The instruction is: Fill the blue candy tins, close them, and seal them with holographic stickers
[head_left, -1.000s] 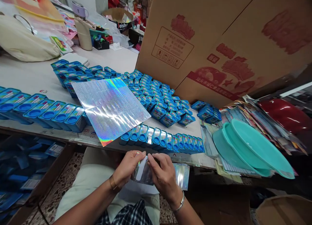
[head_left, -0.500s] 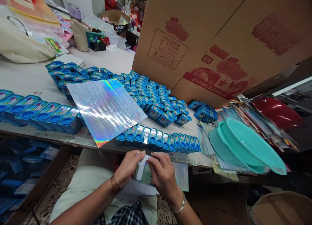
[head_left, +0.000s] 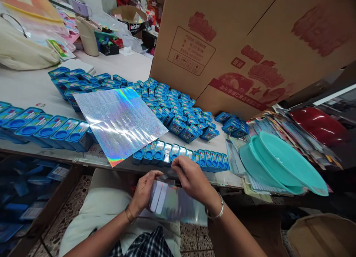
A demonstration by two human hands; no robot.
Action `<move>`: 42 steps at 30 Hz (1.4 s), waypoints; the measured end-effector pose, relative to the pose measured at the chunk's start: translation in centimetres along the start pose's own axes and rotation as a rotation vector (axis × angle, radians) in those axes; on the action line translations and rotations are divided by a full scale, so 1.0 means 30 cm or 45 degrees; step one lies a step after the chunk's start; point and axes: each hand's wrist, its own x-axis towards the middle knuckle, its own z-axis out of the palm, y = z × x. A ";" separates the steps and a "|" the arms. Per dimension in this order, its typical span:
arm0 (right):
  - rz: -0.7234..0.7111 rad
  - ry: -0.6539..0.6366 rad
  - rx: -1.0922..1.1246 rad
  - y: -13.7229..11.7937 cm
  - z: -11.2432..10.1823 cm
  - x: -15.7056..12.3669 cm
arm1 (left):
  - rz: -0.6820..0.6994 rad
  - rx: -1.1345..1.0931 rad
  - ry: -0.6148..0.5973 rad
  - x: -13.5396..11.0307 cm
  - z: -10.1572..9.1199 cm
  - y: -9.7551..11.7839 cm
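In my left hand (head_left: 144, 192) is a shiny silvery sticker sheet (head_left: 175, 205), held by its left edge over my lap; two pale bare strips show near that edge. My right hand (head_left: 190, 179) is raised above the sheet, thumb and forefinger pinched on a thin see-through sticker (head_left: 169, 172), blurred by motion. Just beyond my hands stands a row of small blue plastic boxes (head_left: 158, 151) along the table edge; my right hand overlaps some of them in view. One box in the row has a bright, glossy top.
A large holographic sheet (head_left: 122, 123) lies over more blue boxes. Many more boxes stand behind, before a big cardboard carton (head_left: 244, 56). Turquoise basins (head_left: 289, 164) and stacked papers (head_left: 303, 138) lie right. A bin of blue pieces (head_left: 25, 197) is at lower left.
My right hand has lifted up and right, away from the sheet, with a sticker pinched in it. A second pale strip now shows on the sheet.
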 end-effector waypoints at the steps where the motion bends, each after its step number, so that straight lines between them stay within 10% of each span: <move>1: -0.007 -0.029 0.009 0.003 -0.010 0.023 | 0.029 -0.033 -0.031 -0.011 -0.006 0.005; 17: -0.055 -0.184 -0.124 0.065 0.050 0.239 | -0.059 0.074 0.172 0.023 0.017 0.106; 23: -0.167 -0.069 -0.412 0.101 0.117 0.270 | -0.084 0.041 0.237 0.071 0.026 0.069; 33: -0.010 -0.021 0.144 0.170 0.146 0.308 | -0.143 0.081 0.329 0.131 0.026 0.015; 42: -0.038 0.283 -0.016 0.114 0.176 0.283 | -0.176 0.030 0.217 0.064 -0.017 0.015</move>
